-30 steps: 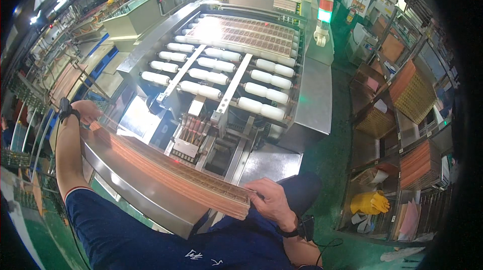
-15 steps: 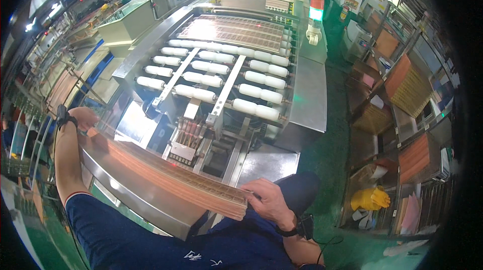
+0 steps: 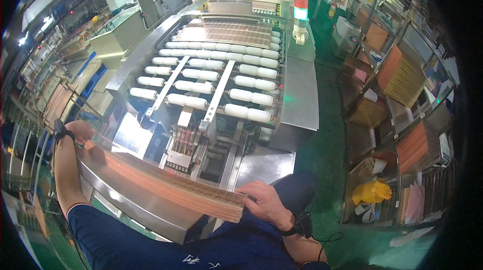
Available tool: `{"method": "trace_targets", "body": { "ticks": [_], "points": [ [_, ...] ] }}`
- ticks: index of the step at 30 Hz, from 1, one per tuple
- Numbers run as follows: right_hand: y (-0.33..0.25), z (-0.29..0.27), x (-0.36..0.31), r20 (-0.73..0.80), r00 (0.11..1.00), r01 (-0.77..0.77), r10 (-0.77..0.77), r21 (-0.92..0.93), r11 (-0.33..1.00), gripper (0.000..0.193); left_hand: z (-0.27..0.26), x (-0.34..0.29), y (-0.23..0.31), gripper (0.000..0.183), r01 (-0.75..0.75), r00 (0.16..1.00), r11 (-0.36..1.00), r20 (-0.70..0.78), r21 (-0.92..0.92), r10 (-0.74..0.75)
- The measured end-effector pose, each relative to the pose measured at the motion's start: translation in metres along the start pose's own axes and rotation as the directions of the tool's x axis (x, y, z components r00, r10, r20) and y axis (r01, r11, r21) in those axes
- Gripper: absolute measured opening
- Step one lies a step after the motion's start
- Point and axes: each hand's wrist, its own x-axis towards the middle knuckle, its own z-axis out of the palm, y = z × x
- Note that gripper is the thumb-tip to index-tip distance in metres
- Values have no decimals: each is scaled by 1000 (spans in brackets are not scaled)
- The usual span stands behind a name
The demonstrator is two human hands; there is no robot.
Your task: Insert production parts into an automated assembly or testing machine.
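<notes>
A long stack of thin copper-coloured panels (image 3: 161,182) lies across in front of me on a steel ledge (image 3: 128,199), its top face showing a grid pattern. My right hand (image 3: 264,202) is closed at the right end, thumb and fingers gripping the stack's corner. At the far left end is my left hand (image 3: 80,131), its fingers bent toward the panels but blurred, so their grip cannot be made out. Beyond the stack, a gridded panel (image 3: 226,32) rests flat on the machine's white rollers (image 3: 193,87).
A steel-sided roller conveyor (image 3: 297,99) stands ahead, with a signal lamp (image 3: 300,16) lit green on its right. Close by the stack is a metal block with several tubes (image 3: 178,158). A rack (image 3: 395,134) at right holds copper panels and yellow gloves (image 3: 372,192).
The panel on the rollers has moved farther away, uncovering another roller row. My view has shifted slightly. Both hands remain at the ends of the stack.
</notes>
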Motion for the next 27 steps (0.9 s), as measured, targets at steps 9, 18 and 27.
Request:
{"method": "trace_targets", "body": {
  "ticks": [9,18,27],
  "points": [
    [3,1,0,3,999,35,-35,-10,999,20,1,-13,9,35,0,1000,999,-16,-42,-1],
    [-1,-2,1,1,1000,13,-13,-14,1000,22,-6,15,-1,31,-81,997,996,-9,-23,81],
    [6,16,5,32,999,7,-10,67,998,21,-15,126,-59,26,-318,928,742,32,590,372]
  ]
}}
